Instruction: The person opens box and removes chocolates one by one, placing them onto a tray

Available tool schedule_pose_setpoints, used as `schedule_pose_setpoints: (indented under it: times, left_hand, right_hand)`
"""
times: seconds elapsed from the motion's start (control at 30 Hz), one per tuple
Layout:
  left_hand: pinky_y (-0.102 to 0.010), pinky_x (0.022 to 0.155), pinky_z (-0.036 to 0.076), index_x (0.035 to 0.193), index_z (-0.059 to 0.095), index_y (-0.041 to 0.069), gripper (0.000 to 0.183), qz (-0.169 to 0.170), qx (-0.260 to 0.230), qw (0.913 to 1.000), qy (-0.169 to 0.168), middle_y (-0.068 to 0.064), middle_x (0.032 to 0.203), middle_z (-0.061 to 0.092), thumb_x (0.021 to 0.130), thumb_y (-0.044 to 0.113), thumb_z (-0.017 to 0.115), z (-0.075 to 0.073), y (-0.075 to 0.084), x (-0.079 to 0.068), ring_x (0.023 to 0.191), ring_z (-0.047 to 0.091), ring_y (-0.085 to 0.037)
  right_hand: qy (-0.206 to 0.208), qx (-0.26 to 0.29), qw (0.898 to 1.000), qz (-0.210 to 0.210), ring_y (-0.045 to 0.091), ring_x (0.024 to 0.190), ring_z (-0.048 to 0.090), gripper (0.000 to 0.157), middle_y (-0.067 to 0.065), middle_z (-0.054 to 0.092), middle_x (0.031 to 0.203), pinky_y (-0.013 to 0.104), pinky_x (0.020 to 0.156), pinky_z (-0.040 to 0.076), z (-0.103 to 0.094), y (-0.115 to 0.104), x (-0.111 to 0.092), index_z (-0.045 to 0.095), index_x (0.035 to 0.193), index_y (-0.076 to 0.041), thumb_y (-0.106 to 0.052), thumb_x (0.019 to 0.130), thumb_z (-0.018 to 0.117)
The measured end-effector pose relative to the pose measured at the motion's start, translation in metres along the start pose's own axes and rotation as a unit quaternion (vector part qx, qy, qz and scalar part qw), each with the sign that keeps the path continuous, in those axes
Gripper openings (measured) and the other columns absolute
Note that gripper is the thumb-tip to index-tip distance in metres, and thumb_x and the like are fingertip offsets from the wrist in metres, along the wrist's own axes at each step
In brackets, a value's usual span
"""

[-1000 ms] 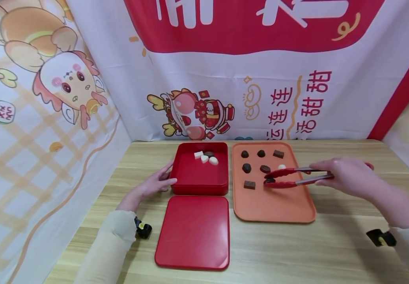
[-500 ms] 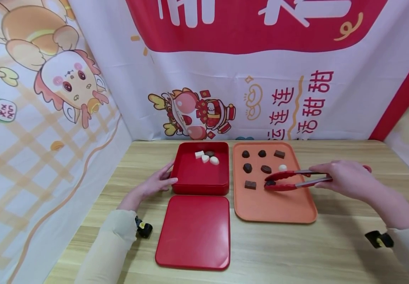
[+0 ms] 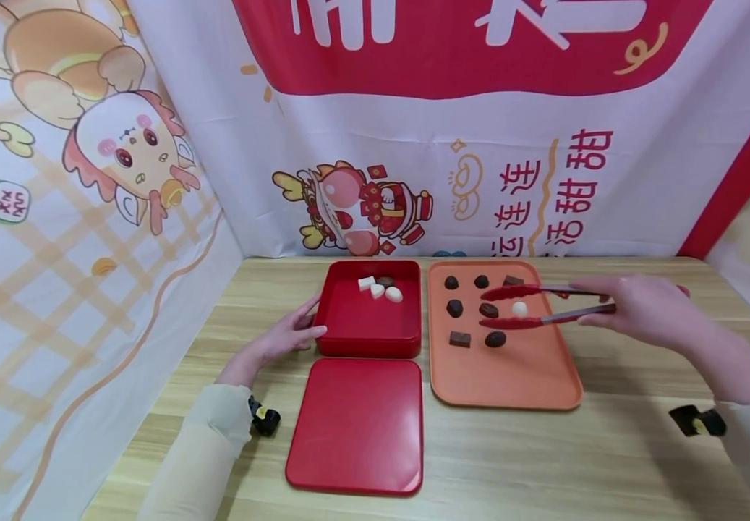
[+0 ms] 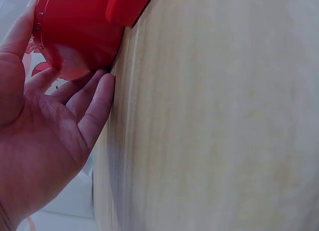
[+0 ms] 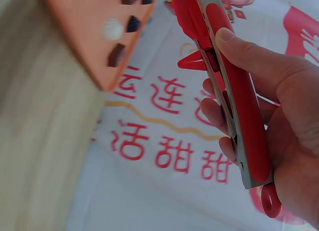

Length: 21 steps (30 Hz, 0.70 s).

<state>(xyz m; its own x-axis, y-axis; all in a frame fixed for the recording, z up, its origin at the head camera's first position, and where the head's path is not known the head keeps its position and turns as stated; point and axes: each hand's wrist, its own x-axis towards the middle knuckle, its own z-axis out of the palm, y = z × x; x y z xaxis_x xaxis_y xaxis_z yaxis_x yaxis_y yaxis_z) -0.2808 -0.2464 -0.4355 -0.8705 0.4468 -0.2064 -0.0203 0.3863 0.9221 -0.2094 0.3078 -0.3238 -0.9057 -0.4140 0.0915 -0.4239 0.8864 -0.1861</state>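
Note:
My right hand (image 3: 641, 307) grips red-and-steel tongs (image 5: 244, 106), thumb on one handle and fingers wrapped round the other. The tongs' red tips are spread apart over the orange tray (image 3: 505, 383), with nothing pinched. Between them in the head view lie an oval dark chocolate (image 3: 488, 310) and a white round chocolate (image 3: 519, 309). Below the tips rests another dark oval chocolate (image 3: 495, 339). My left hand (image 3: 286, 336) touches the left side of the red box (image 3: 368, 348), its fingers (image 4: 97, 104) fairly straight along the wall.
Inside the box are several white sweets (image 3: 393, 294) and a brown one (image 3: 385, 281). Its red lid (image 3: 355, 427) lies flat in front of it. More dark chocolates (image 3: 455, 308) stand on the tray. A printed cloth (image 3: 361, 123) hangs behind the table (image 3: 518, 463).
The tongs have lifted away from the front dark oval chocolate and moved back on the tray, their tips wider apart. That chocolate stays on the tray. My left hand keeps still.

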Motion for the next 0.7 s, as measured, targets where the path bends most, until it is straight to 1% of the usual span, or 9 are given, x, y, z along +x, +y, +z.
schedule_pose_setpoints:
  times: [0.03, 0.07, 0.23, 0.3, 0.37, 0.43, 0.5, 0.6, 0.7]
  left_hand:
    - [-0.050, 0.097, 0.045, 0.158, 0.007, 0.027, 0.077, 0.000, 0.000, 1.0000, 0.000, -0.026, 0.155, 0.022, 0.100, 0.026, 0.058, 0.000, 0.000, 0.000, 0.134, 0.036, -0.039]
    - [-0.049, 0.097, 0.045, 0.158, 0.007, 0.027, 0.077, 0.001, 0.001, 1.0000, 0.000, -0.026, 0.155, 0.022, 0.100, 0.026, 0.057, 0.000, 0.000, 0.000, 0.134, 0.037, -0.039]
    - [-0.048, 0.097, 0.046, 0.158, 0.007, 0.027, 0.077, -0.001, 0.000, 1.0000, -0.002, -0.027, 0.154, 0.024, 0.100, 0.025, 0.057, 0.000, 0.000, -0.001, 0.133, 0.038, -0.038]
    - [-0.048, 0.097, 0.045, 0.158, 0.007, 0.027, 0.077, -0.003, -0.001, 1.0000, -0.002, -0.026, 0.154, 0.024, 0.100, 0.025, 0.057, 0.000, -0.001, -0.001, 0.133, 0.038, -0.038]
    - [-0.049, 0.098, 0.045, 0.158, 0.007, 0.027, 0.077, -0.005, -0.001, 1.0000, -0.001, -0.026, 0.154, 0.023, 0.100, 0.026, 0.057, -0.001, -0.001, -0.001, 0.134, 0.037, -0.039]
    - [-0.050, 0.098, 0.044, 0.158, 0.007, 0.028, 0.077, -0.006, 0.000, 1.0000, -0.001, -0.025, 0.155, 0.022, 0.100, 0.026, 0.058, -0.001, -0.001, 0.000, 0.134, 0.036, -0.039]
    - [-0.051, 0.099, 0.043, 0.158, 0.007, 0.028, 0.077, -0.007, 0.001, 1.0000, -0.001, -0.025, 0.156, 0.021, 0.100, 0.027, 0.058, -0.001, -0.001, 0.000, 0.135, 0.035, -0.039]
    - [-0.051, 0.099, 0.043, 0.158, 0.007, 0.028, 0.077, -0.008, 0.001, 1.0000, 0.000, -0.025, 0.156, 0.019, 0.099, 0.028, 0.058, -0.002, -0.001, 0.000, 0.135, 0.035, -0.039]
    - [-0.052, 0.100, 0.042, 0.158, 0.006, 0.028, 0.078, -0.008, -0.002, 1.0000, 0.000, -0.025, 0.156, 0.018, 0.099, 0.029, 0.058, -0.002, 0.000, 0.000, 0.135, 0.034, -0.040]
  right_hand:
    - [0.003, -0.001, 1.000, -0.004, 0.012, 0.064, 0.060, 0.058, 0.000, 0.069, 0.084, 0.035, 0.055, 0.050, -0.003, -0.002, 0.003, 0.066, 0.126, -0.007, -0.026, 0.074, 0.086]
    - [0.007, -0.006, 1.000, -0.006, 0.012, 0.063, 0.059, 0.059, 0.002, 0.070, 0.086, 0.034, 0.055, 0.050, -0.006, -0.005, 0.007, 0.065, 0.126, -0.008, -0.026, 0.074, 0.086]
    - [0.010, -0.027, 1.000, -0.011, 0.014, 0.065, 0.058, 0.062, 0.004, 0.069, 0.086, 0.034, 0.056, 0.050, -0.014, -0.018, 0.030, 0.063, 0.128, -0.007, -0.029, 0.075, 0.085]
    - [0.010, -0.029, 0.999, -0.013, 0.015, 0.067, 0.059, 0.063, 0.002, 0.069, 0.083, 0.035, 0.057, 0.051, -0.014, -0.021, 0.040, 0.063, 0.128, -0.005, -0.031, 0.075, 0.085]
    - [0.008, -0.026, 1.000, -0.015, 0.015, 0.066, 0.057, 0.060, -0.001, 0.067, 0.080, 0.033, 0.056, 0.049, -0.014, -0.026, 0.051, 0.064, 0.126, -0.006, -0.031, 0.076, 0.084]
    - [0.009, -0.024, 0.999, -0.022, 0.014, 0.064, 0.055, 0.059, -0.001, 0.066, 0.079, 0.033, 0.055, 0.047, -0.013, -0.031, 0.060, 0.064, 0.126, -0.005, -0.032, 0.077, 0.083]
    - [0.010, -0.022, 0.999, -0.027, 0.014, 0.061, 0.054, 0.054, -0.002, 0.064, 0.077, 0.032, 0.053, 0.045, -0.011, -0.038, 0.070, 0.065, 0.122, -0.007, -0.033, 0.078, 0.083]
    - [0.010, -0.028, 0.999, -0.034, 0.015, 0.058, 0.052, 0.057, -0.002, 0.063, 0.074, 0.033, 0.052, 0.043, -0.008, -0.049, 0.085, 0.063, 0.126, -0.008, -0.033, 0.078, 0.083]
    - [0.014, -0.043, 0.998, -0.036, 0.018, 0.065, 0.058, 0.062, 0.002, 0.068, 0.083, 0.034, 0.055, 0.047, -0.005, -0.061, 0.099, 0.061, 0.131, -0.008, -0.033, 0.078, 0.083]
